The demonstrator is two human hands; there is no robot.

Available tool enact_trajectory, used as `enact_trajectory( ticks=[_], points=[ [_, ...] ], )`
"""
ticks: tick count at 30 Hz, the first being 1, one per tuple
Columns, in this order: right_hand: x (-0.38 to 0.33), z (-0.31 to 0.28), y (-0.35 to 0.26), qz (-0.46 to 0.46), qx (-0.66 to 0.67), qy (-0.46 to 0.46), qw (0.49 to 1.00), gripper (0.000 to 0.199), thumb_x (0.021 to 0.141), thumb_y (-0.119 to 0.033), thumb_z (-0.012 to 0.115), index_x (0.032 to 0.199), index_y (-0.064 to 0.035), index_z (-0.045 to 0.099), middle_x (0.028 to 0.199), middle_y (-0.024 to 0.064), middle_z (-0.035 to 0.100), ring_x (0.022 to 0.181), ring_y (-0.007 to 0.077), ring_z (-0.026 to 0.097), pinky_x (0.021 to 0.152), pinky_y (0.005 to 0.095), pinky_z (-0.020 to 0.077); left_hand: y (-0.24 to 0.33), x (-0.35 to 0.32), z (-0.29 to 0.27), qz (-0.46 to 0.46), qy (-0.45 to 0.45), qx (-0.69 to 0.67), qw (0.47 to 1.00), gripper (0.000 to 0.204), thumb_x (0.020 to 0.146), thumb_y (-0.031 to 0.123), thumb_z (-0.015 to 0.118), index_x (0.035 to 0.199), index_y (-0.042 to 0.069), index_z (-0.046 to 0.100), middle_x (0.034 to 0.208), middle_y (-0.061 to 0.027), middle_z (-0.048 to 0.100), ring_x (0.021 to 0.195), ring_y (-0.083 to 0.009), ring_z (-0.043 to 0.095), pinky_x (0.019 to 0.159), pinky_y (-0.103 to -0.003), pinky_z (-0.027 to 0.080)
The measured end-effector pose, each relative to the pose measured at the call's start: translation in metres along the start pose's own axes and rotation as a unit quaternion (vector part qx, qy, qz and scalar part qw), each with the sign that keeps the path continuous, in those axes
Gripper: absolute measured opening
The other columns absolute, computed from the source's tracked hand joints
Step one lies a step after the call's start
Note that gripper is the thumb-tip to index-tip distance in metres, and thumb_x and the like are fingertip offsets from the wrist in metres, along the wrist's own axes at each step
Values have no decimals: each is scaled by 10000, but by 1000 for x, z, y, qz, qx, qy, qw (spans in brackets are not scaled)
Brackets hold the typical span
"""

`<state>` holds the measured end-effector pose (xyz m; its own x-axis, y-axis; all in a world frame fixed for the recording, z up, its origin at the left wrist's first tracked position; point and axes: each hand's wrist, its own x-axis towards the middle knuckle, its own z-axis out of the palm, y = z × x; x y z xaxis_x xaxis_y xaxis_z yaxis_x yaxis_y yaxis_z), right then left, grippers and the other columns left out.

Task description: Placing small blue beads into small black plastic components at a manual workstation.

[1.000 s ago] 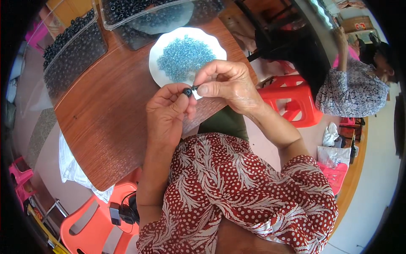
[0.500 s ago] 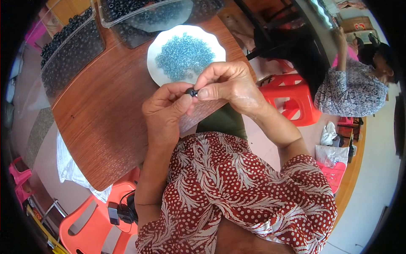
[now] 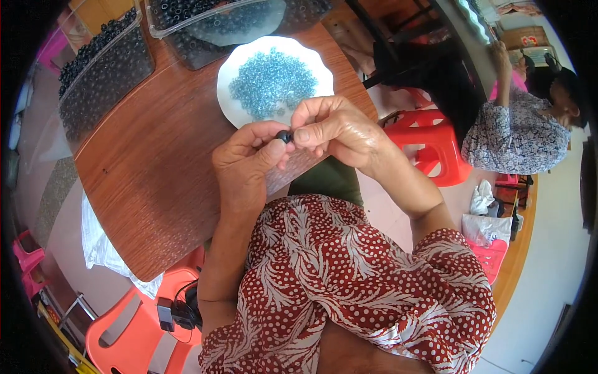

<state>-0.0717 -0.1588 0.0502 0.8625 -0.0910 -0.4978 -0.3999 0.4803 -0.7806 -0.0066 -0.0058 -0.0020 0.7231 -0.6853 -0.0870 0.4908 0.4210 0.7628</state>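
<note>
My left hand (image 3: 244,163) and my right hand (image 3: 331,129) meet over the near edge of the wooden table (image 3: 156,168). Between their thumbs and forefingers both pinch a small black bead (image 3: 284,135). Just beyond the hands stands a white scalloped plate (image 3: 232,101) heaped with small light-blue beads (image 3: 271,82). Whether a thread runs through the black bead cannot be made out.
Two clear plastic trays of black beads sit at the table's far side, one on the left (image 3: 103,68) and one at the top (image 3: 218,22). A red plastic stool (image 3: 430,143) stands to the right, an orange chair (image 3: 134,330) lower left. Another person (image 3: 517,124) sits at the far right.
Both hands have stayed together on the black bead, shifting slightly toward me and lower in view. The fingers have adjusted a little around the bead.
</note>
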Motion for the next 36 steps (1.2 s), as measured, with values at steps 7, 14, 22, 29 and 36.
enact_trajectory(
  ticks=[7, 14, 22, 29, 36],
  points=[
    [2, -3, 5, 4, 2, 4, 1000, 102, 711, -57, 714, 737, -22, 622, 661, 41, 611, 541, 84, 519, 457, 186, 370, -2, 0, -1, 7, 7, 20, 1000, 153, 770, -54, 605, 922, -68, 613, 761, -73, 623, 620, -88, 544, 578, -193, 438],
    [6, -5, 11, 17, 18, 20, 999, 92, 730, -18, 684, 774, 4, 606, 686, 83, 626, 512, 96, 520, 469, 190, 397, -4, 3, -6, 16, -1, 40, 999, 155, 771, -55, 599, 924, -67, 618, 737, -68, 619, 611, -88, 543, 567, -192, 436],
    [15, -6, 12, -7, -19, 0, 1000, 156, 714, -12, 691, 837, -29, 596, 741, 48, 634, 655, 113, 622, 454, 181, 377, -7, 9, -15, -29, -10, 13, 999, 162, 761, -43, 609, 921, -66, 622, 732, -87, 623, 595, -103, 543, 540, -205, 433],
    [19, -5, 8, -2, -35, -5, 999, 171, 711, 21, 667, 863, 6, 588, 756, 90, 637, 623, 117, 603, 470, 189, 416, -2, 12, -17, -91, -5, 6, 996, 167, 750, -39, 615, 914, -69, 622, 719, -109, 620, 560, -119, 536, 502, -219, 428],
    [21, 0, 12, -96, -48, -10, 994, 266, 707, 58, 655, 967, 25, 609, 820, 109, 646, 687, 153, 625, 567, 231, 481, 5, 14, -18, -82, 12, 6, 997, 142, 770, -28, 616, 907, -65, 619, 717, -107, 618, 554, -125, 539, 491, -227, 427]
  ],
)
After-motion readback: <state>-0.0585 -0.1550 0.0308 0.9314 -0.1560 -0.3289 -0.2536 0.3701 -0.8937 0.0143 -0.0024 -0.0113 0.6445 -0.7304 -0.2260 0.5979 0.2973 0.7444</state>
